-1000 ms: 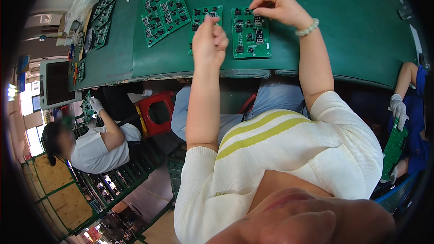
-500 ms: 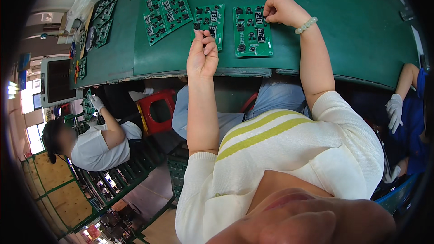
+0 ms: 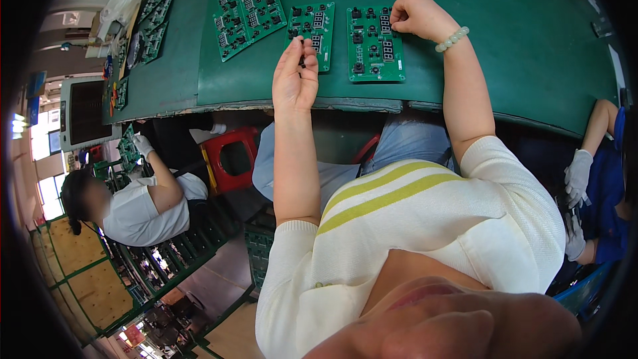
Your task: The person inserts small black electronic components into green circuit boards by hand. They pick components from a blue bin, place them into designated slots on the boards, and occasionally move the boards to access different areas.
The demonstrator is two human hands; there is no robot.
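Component-fitting step, by my judgement: the left hand (image 3: pixel 296 80) pinches 1 small dark part (image 3: pixel 302 61) over the smaller green circuit board (image 3: pixel 312 32) on the tabletop (image 3: pixel 518 46). The right hand (image 3: pixel 415 16), fingers curled, presses the larger board (image 3: pixel 373 45). Next calls for precise seating.

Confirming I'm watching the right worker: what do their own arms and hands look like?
Both hands, left hand and right hand, are bare, without gloves. A pale green bead bracelet circles the right wrist. Short cream knit sleeves with yellow stripes leave the forearms uncovered.
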